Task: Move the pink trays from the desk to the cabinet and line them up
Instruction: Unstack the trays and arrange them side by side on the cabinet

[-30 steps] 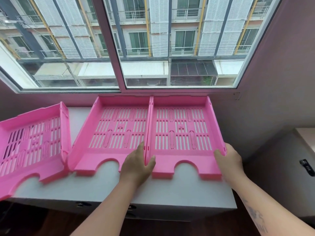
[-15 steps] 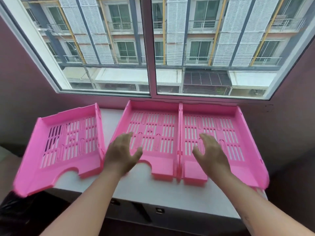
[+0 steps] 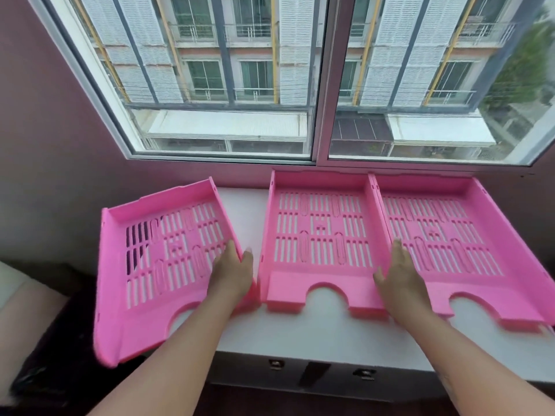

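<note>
Three pink slotted trays lie on the white cabinet top [image 3: 324,334] under the window. The middle tray [image 3: 321,244] and the right tray [image 3: 444,241] sit side by side, walls touching, squared to the wall. The left tray [image 3: 162,259] is turned at an angle and overhangs the cabinet's left end. My left hand [image 3: 232,273] grips the left tray's right side wall near the front. My right hand [image 3: 401,280] rests flat with fingers spread over the seam between the middle and right trays.
A large window [image 3: 318,85] stands directly behind the trays. Pinkish walls close in at left [image 3: 45,145] and far right. Two drawer locks [image 3: 274,364] show on the cabinet front below. A pale surface [image 3: 18,298] and dark floor lie at lower left.
My left hand moved left from the middle tray onto the left tray's side wall. My right hand went from the right tray's edge to the seam. The view shifted left.
</note>
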`<action>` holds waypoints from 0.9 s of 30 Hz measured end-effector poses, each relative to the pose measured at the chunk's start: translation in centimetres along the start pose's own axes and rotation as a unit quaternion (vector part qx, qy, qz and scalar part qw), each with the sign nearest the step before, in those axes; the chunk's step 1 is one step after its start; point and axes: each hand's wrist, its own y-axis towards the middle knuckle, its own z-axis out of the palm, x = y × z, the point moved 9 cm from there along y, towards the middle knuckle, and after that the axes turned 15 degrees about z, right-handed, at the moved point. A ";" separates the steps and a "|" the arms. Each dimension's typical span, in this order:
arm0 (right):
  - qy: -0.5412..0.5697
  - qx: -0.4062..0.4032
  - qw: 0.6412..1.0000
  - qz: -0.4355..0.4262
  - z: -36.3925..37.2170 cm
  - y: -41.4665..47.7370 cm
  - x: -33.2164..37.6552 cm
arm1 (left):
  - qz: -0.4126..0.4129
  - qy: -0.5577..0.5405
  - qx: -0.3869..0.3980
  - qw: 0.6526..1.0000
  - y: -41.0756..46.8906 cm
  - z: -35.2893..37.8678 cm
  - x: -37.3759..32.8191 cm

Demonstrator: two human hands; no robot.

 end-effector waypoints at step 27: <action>0.089 0.006 0.996 -0.018 0.6 1.0 -1.2 | 0.051 -0.058 0.093 0.993 0.5 3.1 -4.6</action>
